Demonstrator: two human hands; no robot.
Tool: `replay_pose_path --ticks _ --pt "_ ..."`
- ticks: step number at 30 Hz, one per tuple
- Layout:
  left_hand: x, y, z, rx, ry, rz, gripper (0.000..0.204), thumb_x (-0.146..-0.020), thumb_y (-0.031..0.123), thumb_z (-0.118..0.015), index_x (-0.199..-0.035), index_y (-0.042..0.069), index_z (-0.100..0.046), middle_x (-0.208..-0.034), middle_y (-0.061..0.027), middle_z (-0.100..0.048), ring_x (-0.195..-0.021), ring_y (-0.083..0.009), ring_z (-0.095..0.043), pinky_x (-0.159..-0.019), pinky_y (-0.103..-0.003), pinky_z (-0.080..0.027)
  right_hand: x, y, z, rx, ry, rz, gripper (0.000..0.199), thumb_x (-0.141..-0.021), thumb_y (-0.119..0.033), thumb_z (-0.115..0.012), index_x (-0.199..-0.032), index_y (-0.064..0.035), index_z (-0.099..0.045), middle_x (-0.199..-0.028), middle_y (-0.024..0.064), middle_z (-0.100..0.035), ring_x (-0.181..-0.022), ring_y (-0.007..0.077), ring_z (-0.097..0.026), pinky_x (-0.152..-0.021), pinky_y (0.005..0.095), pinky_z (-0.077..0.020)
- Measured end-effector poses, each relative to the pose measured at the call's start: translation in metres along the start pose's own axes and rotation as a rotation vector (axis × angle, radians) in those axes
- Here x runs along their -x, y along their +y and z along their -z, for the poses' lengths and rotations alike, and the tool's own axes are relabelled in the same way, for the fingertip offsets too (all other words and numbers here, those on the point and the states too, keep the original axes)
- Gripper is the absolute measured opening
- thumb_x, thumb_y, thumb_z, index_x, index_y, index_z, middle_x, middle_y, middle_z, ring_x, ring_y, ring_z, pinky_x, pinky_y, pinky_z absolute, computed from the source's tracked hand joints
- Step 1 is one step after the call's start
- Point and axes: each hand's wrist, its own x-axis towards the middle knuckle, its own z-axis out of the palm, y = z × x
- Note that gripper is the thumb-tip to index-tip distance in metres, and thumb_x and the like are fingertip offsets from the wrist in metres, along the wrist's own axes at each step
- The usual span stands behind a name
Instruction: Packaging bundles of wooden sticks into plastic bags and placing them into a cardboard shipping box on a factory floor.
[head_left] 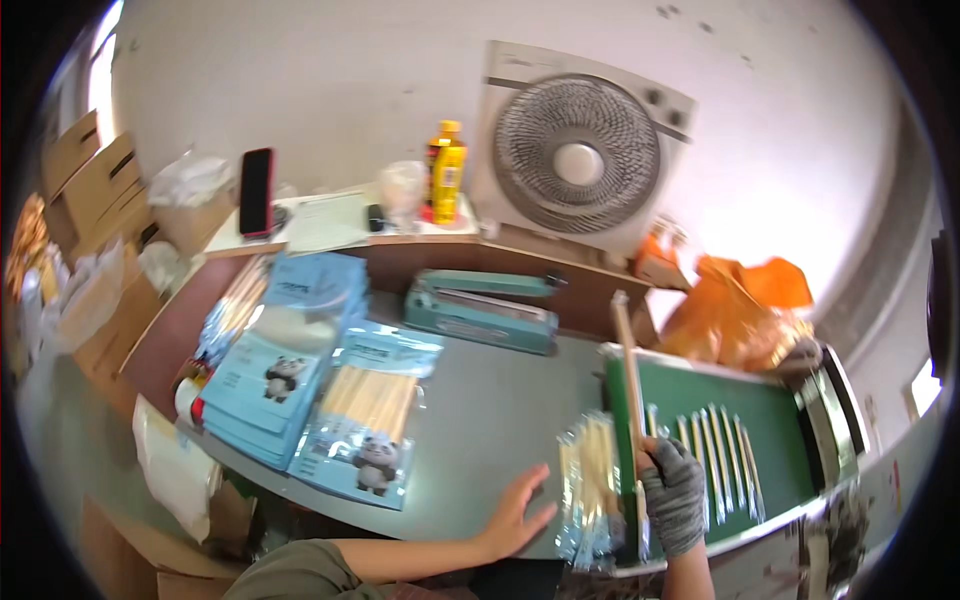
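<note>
Here, the gloved right hand (672,497) clasps a wooden strip (630,370)

Nearest, the bare left hand (517,518) has its fingers spread at the grey table (470,420); whether it touches, I cannot tell. The right hand's fingers are curled round the strip, at the left edge of a green bed (785,430). Clear-wrapped sticks (592,480) lie bunched between the hands; a row of sticks (727,458) lies on the bed, partly hidden by the glove. To the left, a clear-and-blue pouch (370,395) holds pale sticks, beside a stack of blue pouches (250,395) whose contents are hard to make out. Behind sits a teal sealer (485,325). Farther back, an orange bag (735,310) hides most of its contents, a ledge bears a yellow bottle (449,180), and a fan (578,150) stands against the wall. Cardboard boxes (105,185) at far left run into the dark rim.
</note>
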Motion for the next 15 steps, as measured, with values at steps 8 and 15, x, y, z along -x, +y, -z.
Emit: replay_pose_path --ticks 8,15 --pt "0.012 0.025 0.042 0.092 0.159 -0.043 0.043 -0.084 0.021 -0.054 -0.125 0.011 -0.045 -0.123 -0.0141 -0.046 -0.115 -0.0259 -0.044 -0.091 -0.034 -0.037 -0.182 -0.148 -0.174 -0.647 -0.602 -0.069 0.019 -0.082 -0.017 -0.061 -0.091 -0.0013 -0.063 -0.064 -0.0025 -0.053 -0.058 0.0051 -0.047 -0.054 0.0184 -0.0398" --pt "0.025 0.021 0.035 1.469 0.145 0.434 0.054 -0.083 0.014 -0.058 -0.130 0.006 -0.033 -0.130 -0.0117 -0.036 -0.122 -0.0242 -0.033 -0.102 -0.035 -0.025 -0.276 -0.202 -0.287 -0.991 -0.447 -0.393 0.016 -0.081 -0.014 -0.060 -0.089 0.0001 -0.061 -0.067 0.0036 -0.057 -0.053 0.0102 -0.053 -0.049 0.0216 -0.0438"
